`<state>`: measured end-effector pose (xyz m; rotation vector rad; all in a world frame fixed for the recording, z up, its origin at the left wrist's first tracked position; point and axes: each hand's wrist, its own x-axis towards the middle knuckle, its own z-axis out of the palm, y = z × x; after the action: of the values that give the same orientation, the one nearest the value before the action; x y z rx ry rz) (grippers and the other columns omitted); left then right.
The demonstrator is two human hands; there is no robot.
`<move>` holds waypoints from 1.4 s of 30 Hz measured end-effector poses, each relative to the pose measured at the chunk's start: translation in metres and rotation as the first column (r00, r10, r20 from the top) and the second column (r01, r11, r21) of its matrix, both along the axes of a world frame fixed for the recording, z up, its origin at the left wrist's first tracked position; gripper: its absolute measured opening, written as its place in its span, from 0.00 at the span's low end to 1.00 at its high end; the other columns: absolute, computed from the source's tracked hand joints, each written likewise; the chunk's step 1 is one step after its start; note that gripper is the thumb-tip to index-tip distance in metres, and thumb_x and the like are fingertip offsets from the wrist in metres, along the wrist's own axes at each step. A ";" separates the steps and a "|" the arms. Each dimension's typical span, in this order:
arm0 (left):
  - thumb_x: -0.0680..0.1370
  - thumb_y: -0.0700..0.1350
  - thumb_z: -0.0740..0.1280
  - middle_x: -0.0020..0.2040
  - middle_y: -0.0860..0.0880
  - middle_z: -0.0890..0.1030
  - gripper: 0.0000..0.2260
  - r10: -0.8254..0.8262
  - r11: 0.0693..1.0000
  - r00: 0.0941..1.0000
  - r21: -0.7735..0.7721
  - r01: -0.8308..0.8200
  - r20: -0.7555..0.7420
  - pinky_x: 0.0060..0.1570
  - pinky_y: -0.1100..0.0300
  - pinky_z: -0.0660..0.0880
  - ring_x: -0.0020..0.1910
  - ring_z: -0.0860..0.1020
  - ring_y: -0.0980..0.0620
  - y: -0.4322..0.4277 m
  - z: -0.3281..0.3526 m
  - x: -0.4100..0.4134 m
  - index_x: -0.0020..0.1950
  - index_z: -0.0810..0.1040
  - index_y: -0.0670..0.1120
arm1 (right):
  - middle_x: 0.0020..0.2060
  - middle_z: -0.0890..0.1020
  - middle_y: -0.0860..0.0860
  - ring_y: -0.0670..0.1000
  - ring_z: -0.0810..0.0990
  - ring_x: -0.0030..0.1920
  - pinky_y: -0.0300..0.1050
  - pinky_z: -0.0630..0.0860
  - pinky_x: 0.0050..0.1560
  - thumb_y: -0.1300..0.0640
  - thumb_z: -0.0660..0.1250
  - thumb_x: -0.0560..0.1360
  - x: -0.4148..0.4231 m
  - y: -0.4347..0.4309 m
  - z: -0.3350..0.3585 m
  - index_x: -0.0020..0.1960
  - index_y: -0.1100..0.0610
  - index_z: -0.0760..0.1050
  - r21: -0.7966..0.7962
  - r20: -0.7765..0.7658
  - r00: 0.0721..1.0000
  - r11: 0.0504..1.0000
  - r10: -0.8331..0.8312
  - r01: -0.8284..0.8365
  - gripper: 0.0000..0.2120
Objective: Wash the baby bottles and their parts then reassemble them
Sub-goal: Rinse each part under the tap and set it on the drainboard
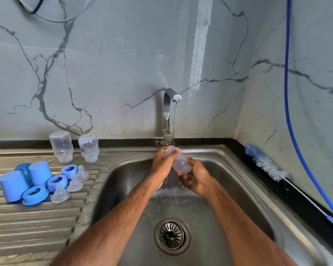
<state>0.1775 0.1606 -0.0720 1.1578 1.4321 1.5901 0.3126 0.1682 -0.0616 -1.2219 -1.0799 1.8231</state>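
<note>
Over the steel sink (229,169) I hold a clear baby bottle (181,163) tilted under the running tap (170,104). My left hand (162,164) grips its upper end and my right hand (195,176) grips its lower end. Water splashes down below my hands. On the ribbed draining board (37,223) to the left, two clear bottles (61,146) (88,147) stand upside down. In front of them lie three blue caps (13,186), three blue collar rings (35,194) and three clear teats (60,193).
A blue and white bottle brush (265,163) lies on the black counter edge right of the sink. A blue hose (288,104) hangs down the right wall. The drain strainer (172,235) sits in the sink bottom. Marble-pattern walls close the corner.
</note>
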 end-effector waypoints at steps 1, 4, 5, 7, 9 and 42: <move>0.81 0.48 0.69 0.60 0.46 0.82 0.15 -0.024 1.000 1.000 0.002 0.024 -0.008 0.35 0.73 0.74 0.52 0.81 0.55 -0.004 0.001 0.003 0.67 0.78 0.46 | 0.27 0.76 0.51 0.44 0.67 0.20 0.36 0.63 0.18 0.41 0.54 0.86 0.003 0.001 -0.003 0.48 0.64 0.81 -0.042 0.023 0.999 0.999 0.022 -0.021 0.29; 0.81 0.46 0.70 0.63 0.50 0.80 0.18 -0.079 0.996 0.991 0.032 0.083 -0.108 0.37 0.76 0.74 0.54 0.79 0.60 -0.008 -0.001 0.003 0.71 0.76 0.47 | 0.27 0.77 0.51 0.44 0.69 0.20 0.34 0.62 0.17 0.38 0.53 0.85 0.007 0.001 -0.006 0.46 0.64 0.81 -0.097 0.035 0.997 0.993 0.075 -0.071 0.33; 0.81 0.47 0.71 0.61 0.50 0.80 0.19 -0.079 0.995 0.985 0.045 0.087 -0.155 0.38 0.76 0.74 0.52 0.80 0.61 -0.011 -0.001 0.002 0.71 0.76 0.47 | 0.31 0.81 0.55 0.46 0.75 0.24 0.35 0.68 0.19 0.38 0.54 0.85 0.006 0.002 -0.005 0.51 0.65 0.81 -0.099 0.028 0.997 0.993 0.066 -0.063 0.32; 0.80 0.48 0.72 0.54 0.51 0.82 0.19 -0.037 0.996 0.959 0.073 0.060 -0.281 0.40 0.75 0.75 0.45 0.81 0.65 -0.020 0.000 0.002 0.70 0.77 0.47 | 0.42 0.85 0.62 0.54 0.83 0.34 0.42 0.78 0.30 0.37 0.58 0.84 0.003 -0.001 -0.001 0.60 0.66 0.78 -0.091 0.001 0.999 0.995 0.044 -0.044 0.30; 0.79 0.51 0.73 0.51 0.52 0.83 0.22 0.034 0.993 0.904 0.119 0.018 -0.425 0.46 0.71 0.78 0.44 0.82 0.64 -0.024 -0.003 0.000 0.72 0.76 0.47 | 0.43 0.84 0.63 0.56 0.83 0.38 0.47 0.80 0.37 0.39 0.58 0.85 0.000 -0.007 0.003 0.62 0.65 0.77 -0.099 -0.019 0.998 0.993 0.062 -0.064 0.29; 0.84 0.56 0.65 0.58 0.51 0.78 0.15 0.194 0.920 0.749 0.383 0.085 -0.634 0.49 0.55 0.81 0.53 0.80 0.55 -0.029 -0.021 -0.026 0.66 0.72 0.51 | 0.48 0.85 0.63 0.60 0.85 0.48 0.53 0.85 0.48 0.41 0.54 0.87 -0.017 -0.012 -0.005 0.61 0.67 0.79 -0.031 -0.054 0.972 0.973 0.229 -0.231 0.30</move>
<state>0.1512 0.1314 -0.0928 2.1052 1.6143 1.6247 0.2955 0.1558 -0.0663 -1.1035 -1.2060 2.0449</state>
